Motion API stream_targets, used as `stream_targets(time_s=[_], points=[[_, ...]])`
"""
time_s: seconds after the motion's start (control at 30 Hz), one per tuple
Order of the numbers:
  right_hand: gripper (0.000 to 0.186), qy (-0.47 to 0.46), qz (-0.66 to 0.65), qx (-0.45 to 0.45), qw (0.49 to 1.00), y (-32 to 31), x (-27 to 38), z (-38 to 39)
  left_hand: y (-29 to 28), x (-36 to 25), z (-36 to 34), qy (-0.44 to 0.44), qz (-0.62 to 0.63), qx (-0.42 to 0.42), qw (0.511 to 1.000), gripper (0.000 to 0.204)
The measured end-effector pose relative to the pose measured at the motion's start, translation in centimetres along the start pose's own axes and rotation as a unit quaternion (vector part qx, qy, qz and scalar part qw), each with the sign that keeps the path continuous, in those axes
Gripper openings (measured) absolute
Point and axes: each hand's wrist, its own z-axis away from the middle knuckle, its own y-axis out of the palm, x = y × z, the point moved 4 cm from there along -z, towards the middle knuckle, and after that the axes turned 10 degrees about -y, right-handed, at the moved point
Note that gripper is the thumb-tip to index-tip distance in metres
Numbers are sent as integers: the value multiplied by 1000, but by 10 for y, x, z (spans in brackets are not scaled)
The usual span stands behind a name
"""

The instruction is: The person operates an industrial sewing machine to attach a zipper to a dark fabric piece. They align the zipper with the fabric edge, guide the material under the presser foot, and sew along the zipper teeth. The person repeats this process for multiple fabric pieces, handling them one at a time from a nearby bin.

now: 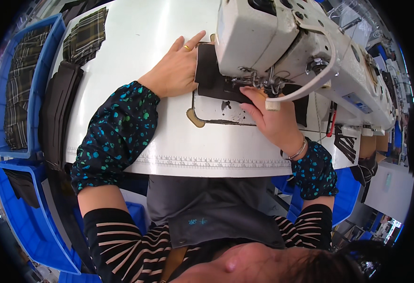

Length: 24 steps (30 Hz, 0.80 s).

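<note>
A dark fabric piece [209,68] lies flat on the white table under the head of a white sewing machine [259,42]. My left hand [176,68] rests at the fabric's left edge, its fingers stretched out and apart. A ring is on one finger. My right hand [277,120] lies on the right side of the fabric, thumb and forefinger extended and apart close to the presser foot [270,85]. Its other fingers are partly hidden. Below the fabric shows the metal plate [221,111] set into the table.
At the left are a dark fabric stack [61,113], plaid pieces [86,35], a blue bin [49,52] of plaid pieces and a lower blue bin [32,226]. A printed ruler [207,162] follows the table's front edge. A red-sided tool [331,120] lies right of the machine.
</note>
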Motion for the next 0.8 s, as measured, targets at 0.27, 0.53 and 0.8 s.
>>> stream_targets(time_s=[0.27, 0.53, 0.8], points=[[47, -88, 139, 14, 986, 0, 22, 6, 0, 11, 6, -82, 18, -115, 990, 44], [51, -69, 97, 25, 993, 4, 7, 12, -20, -60, 44, 39, 49, -125, 990, 41], [59, -72, 42, 3, 997, -6, 8, 13, 2, -73, 48, 23, 9, -96, 995, 37]])
